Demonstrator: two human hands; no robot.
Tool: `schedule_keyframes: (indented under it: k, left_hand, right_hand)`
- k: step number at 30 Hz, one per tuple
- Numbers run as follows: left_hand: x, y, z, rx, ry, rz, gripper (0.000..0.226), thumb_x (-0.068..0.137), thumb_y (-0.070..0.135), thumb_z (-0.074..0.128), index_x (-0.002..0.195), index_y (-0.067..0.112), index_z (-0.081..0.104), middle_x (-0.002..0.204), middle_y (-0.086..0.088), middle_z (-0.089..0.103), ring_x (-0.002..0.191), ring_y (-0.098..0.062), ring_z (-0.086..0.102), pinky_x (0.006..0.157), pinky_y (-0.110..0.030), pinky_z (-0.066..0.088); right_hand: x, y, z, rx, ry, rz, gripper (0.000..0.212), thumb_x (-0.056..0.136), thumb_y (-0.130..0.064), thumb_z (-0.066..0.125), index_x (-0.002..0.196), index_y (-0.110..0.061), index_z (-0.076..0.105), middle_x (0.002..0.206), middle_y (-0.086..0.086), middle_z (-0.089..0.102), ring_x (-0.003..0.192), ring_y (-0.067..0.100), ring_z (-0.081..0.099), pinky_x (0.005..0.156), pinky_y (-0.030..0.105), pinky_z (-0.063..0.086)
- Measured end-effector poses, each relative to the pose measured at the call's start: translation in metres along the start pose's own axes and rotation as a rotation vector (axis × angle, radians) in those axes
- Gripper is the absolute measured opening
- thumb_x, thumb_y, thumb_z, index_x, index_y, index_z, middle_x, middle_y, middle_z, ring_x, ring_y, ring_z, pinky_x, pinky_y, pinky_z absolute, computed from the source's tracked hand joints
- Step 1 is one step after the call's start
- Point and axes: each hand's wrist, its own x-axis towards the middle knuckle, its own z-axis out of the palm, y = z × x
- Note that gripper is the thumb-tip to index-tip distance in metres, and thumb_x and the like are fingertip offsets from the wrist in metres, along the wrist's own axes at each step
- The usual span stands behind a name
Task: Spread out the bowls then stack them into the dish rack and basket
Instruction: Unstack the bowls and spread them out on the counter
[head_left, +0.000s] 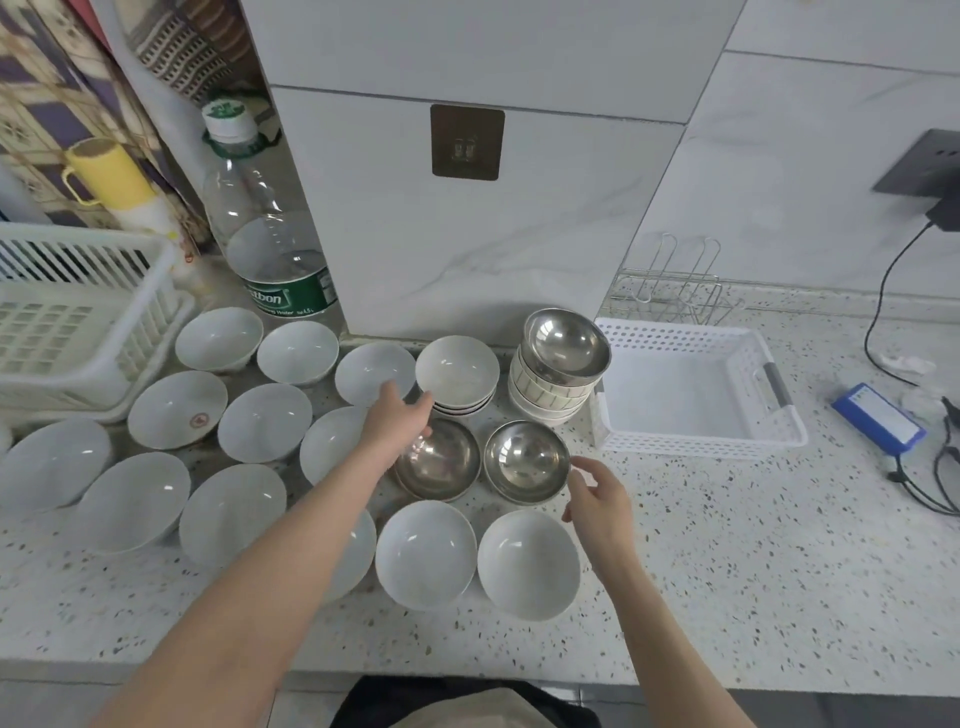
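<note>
Several white bowls (265, 421) lie spread over the speckled counter (727, 545). Two steel bowls sit side by side in the middle: the left steel bowl (441, 465) and the right steel bowl (527, 461). My left hand (397, 415) hovers over the left steel bowl's far rim, fingers loosely extended toward a short stack of white bowls (457, 371). My right hand (597, 491) is just right of the right steel bowl, fingers relaxed, holding nothing. A taller stack of striped bowls (550, 400) carries a tilted steel bowl (566, 340). The white dish rack (78, 312) stands at the left, the white basket (696, 389) at the right.
A big plastic water bottle (265, 228) stands behind the bowls beside a tiled pillar (467, 208). A wire rack (670, 291) sits behind the basket. A blue box (878, 421) and black cables (935, 467) lie far right. A yellow cup (109, 171) is behind the dish rack.
</note>
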Motion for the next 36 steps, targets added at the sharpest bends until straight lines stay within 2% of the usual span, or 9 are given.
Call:
schedule_keyframes:
  k: [4, 9, 14, 20, 24, 27, 30, 34, 36]
  left_hand:
    - [0.026, 0.011, 0.000, 0.048, -0.077, -0.020, 0.076, 0.091, 0.044, 0.055, 0.153, 0.025, 0.016, 0.087, -0.005, 0.072, 0.034, -0.005, 0.053, 0.034, -0.017, 0.034]
    - [0.036, 0.014, 0.006, 0.000, -0.147, 0.041, 0.048, 0.093, 0.022, 0.053, 0.139, 0.027, 0.039, 0.115, -0.008, 0.067, 0.047, -0.006, 0.068, 0.031, -0.017, 0.031]
    - [0.037, 0.018, 0.007, -0.071, -0.186, 0.025, 0.048, 0.092, 0.010, 0.041, 0.133, 0.035, 0.042, 0.089, -0.012, 0.071, 0.046, -0.008, 0.066, 0.032, -0.015, 0.025]
    - [0.038, 0.018, 0.003, -0.136, -0.220, 0.050, 0.059, 0.093, 0.003, 0.034, 0.138, 0.040, 0.037, 0.091, -0.009, 0.069, 0.060, -0.019, 0.074, 0.032, -0.016, 0.022]
    - [0.037, 0.019, -0.003, -0.089, -0.272, 0.039, 0.061, 0.093, 0.008, 0.035, 0.140, 0.047, 0.030, 0.071, -0.015, 0.075, 0.038, -0.013, 0.054, 0.031, -0.016, 0.022]
    - [0.036, 0.026, -0.006, -0.077, -0.278, 0.053, 0.059, 0.094, 0.008, 0.036, 0.141, 0.042, 0.031, 0.080, -0.016, 0.074, 0.025, -0.005, 0.045, 0.029, -0.015, 0.022]
    - [0.034, 0.032, -0.009, -0.106, -0.278, 0.070, 0.056, 0.092, 0.003, 0.037, 0.136, 0.037, 0.038, 0.081, -0.016, 0.072, 0.030, -0.007, 0.053, 0.030, -0.016, 0.024]
    - [0.031, 0.033, -0.017, -0.234, -0.301, 0.052, 0.057, 0.089, -0.003, 0.036, 0.127, 0.040, 0.040, 0.064, -0.016, 0.072, 0.032, -0.010, 0.053, 0.030, -0.018, 0.023]
    - [0.030, 0.031, -0.025, -0.299, -0.324, 0.056, 0.058, 0.088, -0.003, 0.037, 0.127, 0.040, 0.041, 0.062, -0.017, 0.072, 0.032, -0.010, 0.050, 0.030, -0.018, 0.023]
  right_hand:
    - [-0.004, -0.011, 0.011, 0.004, 0.006, 0.004, 0.023, 0.094, -0.030, 0.049, 0.114, -0.035, 0.060, 0.056, -0.003, 0.063, 0.051, -0.003, 0.060, 0.053, 0.023, 0.042]
    - [-0.009, -0.014, 0.014, -0.002, 0.034, 0.009, 0.022, 0.095, -0.030, 0.049, 0.113, -0.036, 0.060, 0.053, -0.005, 0.062, 0.051, -0.002, 0.060, 0.051, 0.019, 0.041]
    - [-0.015, -0.011, 0.017, 0.013, 0.054, 0.039, 0.025, 0.094, -0.024, 0.049, 0.111, -0.037, 0.060, 0.052, -0.006, 0.062, 0.050, -0.002, 0.059, 0.055, 0.022, 0.044]
    - [-0.015, -0.016, 0.027, 0.021, 0.029, 0.020, 0.026, 0.094, -0.022, 0.049, 0.112, -0.036, 0.062, 0.057, -0.007, 0.064, 0.051, 0.000, 0.058, 0.061, 0.025, 0.047]
    - [-0.011, -0.021, 0.033, -0.009, 0.007, 0.010, 0.029, 0.094, -0.018, 0.048, 0.114, -0.030, 0.065, 0.054, -0.007, 0.061, 0.051, 0.000, 0.058, 0.062, 0.023, 0.046]
    - [-0.008, -0.024, 0.037, -0.027, -0.012, 0.009, 0.032, 0.094, -0.019, 0.047, 0.120, -0.027, 0.063, 0.061, -0.006, 0.062, 0.052, -0.001, 0.058, 0.062, 0.024, 0.046]
    - [-0.005, -0.028, 0.040, -0.023, -0.012, 0.013, 0.032, 0.095, -0.019, 0.047, 0.122, -0.029, 0.060, 0.069, -0.006, 0.065, 0.054, 0.000, 0.059, 0.060, 0.023, 0.045]
    - [0.000, -0.036, 0.045, 0.007, -0.001, 0.016, 0.030, 0.095, -0.018, 0.048, 0.121, -0.026, 0.060, 0.090, -0.004, 0.069, 0.067, 0.003, 0.065, 0.063, 0.021, 0.048]
    - [0.004, -0.040, 0.049, 0.021, -0.013, 0.022, 0.029, 0.094, -0.017, 0.050, 0.119, -0.024, 0.063, 0.081, -0.003, 0.069, 0.060, 0.001, 0.063, 0.061, 0.020, 0.048]
